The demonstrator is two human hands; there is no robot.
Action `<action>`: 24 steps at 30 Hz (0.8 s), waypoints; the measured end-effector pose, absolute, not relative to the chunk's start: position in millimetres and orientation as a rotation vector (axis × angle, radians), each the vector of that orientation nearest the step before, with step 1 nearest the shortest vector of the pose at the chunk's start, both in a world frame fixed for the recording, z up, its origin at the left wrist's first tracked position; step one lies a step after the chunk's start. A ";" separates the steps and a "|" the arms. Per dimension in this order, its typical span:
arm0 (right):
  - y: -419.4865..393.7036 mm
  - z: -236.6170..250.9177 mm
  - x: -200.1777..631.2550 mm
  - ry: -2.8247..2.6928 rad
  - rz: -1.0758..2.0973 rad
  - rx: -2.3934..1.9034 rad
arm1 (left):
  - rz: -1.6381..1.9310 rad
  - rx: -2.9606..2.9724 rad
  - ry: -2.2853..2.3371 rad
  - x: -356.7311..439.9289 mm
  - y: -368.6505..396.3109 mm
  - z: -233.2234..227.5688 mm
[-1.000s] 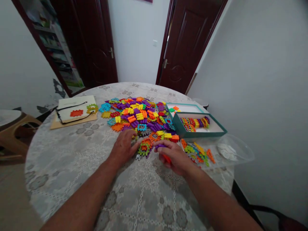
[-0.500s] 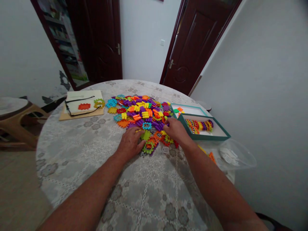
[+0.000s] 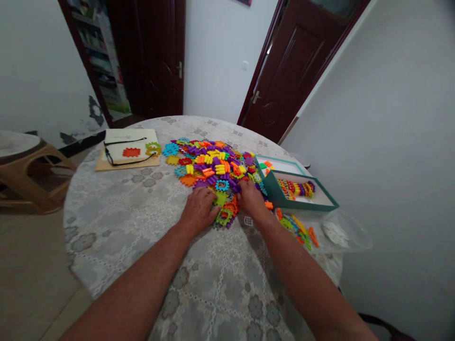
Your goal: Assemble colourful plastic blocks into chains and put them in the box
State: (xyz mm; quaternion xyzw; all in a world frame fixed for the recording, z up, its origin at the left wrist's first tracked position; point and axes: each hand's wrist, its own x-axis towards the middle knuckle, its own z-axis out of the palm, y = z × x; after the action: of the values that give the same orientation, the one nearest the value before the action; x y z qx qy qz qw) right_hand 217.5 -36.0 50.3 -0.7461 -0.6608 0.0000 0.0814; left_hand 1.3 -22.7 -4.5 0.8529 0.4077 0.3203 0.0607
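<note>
A heap of colourful plastic building pieces (image 3: 213, 163) lies in the middle of the round table. My left hand (image 3: 199, 207) rests at its near left edge, fingers lightly bent and thumb apart, beside a flat lime-green toothed piece (image 3: 221, 197). It seems to hold nothing. On the near right side, my right hand (image 3: 250, 198) has its fingers drawn together among purple and orange pieces. Its fingertips are partly hidden, so what they grip cannot be made out. A small white lattice window piece (image 3: 248, 221) lies on the cloth just below my right hand.
Right of the heap stands a green-edged box (image 3: 302, 204) holding rows of joined pieces (image 3: 296, 188). Nearer lie more loose pieces (image 3: 300, 229) and a clear plastic bag (image 3: 350, 232) with white parts. At left, black-framed glasses (image 3: 130, 164) and an orange toothed piece (image 3: 131, 152) rest on a board.
My right hand has shifted left and slightly nearer, deeper against the heap. My left hand stays at the same edge. The view has turned a little, showing more loose pieces at right.
</note>
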 end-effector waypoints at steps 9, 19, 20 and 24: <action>-55.5 19.0 224.8 -1.586 0.066 -1.724 | 0.952 2.539 1.279 2.1 -29.7 1.2; -71.6 19.6 219.7 -1.152 0.572 -1.519 | 0.937 2.521 1.330 4.4 -34.7 5.2; -71.3 18.4 219.9 -1.147 0.594 -1.507 | 0.938 2.522 1.332 4.7 -34.8 4.3; -70.7 12.8 219.6 -1.156 0.595 -1.503 | 0.930 2.528 1.338 6.1 -35.4 3.7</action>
State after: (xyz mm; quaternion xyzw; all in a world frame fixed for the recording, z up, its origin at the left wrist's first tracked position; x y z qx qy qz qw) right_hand 219.6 -70.7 12.8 -0.6340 -0.4875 0.2507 0.5455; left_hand 6.1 -35.4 3.7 0.8387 0.4438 0.3084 0.0669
